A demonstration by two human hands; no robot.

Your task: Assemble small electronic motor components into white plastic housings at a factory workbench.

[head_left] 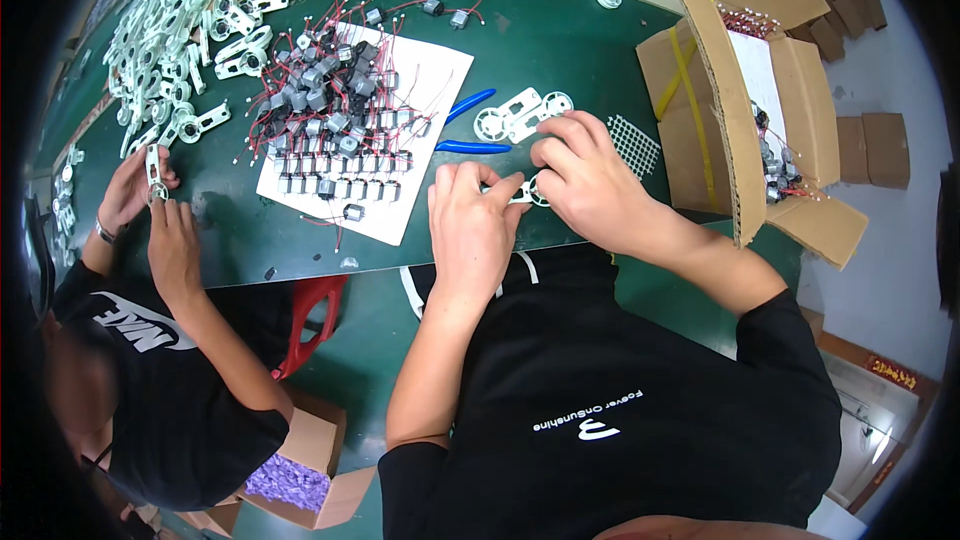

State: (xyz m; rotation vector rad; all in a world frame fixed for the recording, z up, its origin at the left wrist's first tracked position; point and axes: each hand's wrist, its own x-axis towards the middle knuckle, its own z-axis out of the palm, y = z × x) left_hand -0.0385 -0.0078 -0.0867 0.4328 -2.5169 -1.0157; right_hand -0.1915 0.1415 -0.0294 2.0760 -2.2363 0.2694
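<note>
My left hand (468,225) and my right hand (592,180) meet near the table's front edge. Both are closed on one pale green plastic part (522,196), a flat arm with a round end; fingers cover much of it. Just beyond my right fingers lie more pale green plastic parts (522,116) with ring-shaped ends. To their left are the blue handles of a hand tool (472,147), its head hidden. Further left, a pile of small grey motors (325,90) with red wires covers a white sheet (385,218), several of them in rows along its near side.
A co-worker's hands (170,235) hold a similar part at the left. Beyond them rises a heap of pale green parts (165,60). A white grid piece (634,146) lies right of my hands, before an open cardboard box (735,140) with motors. A red stool (316,320) stands below.
</note>
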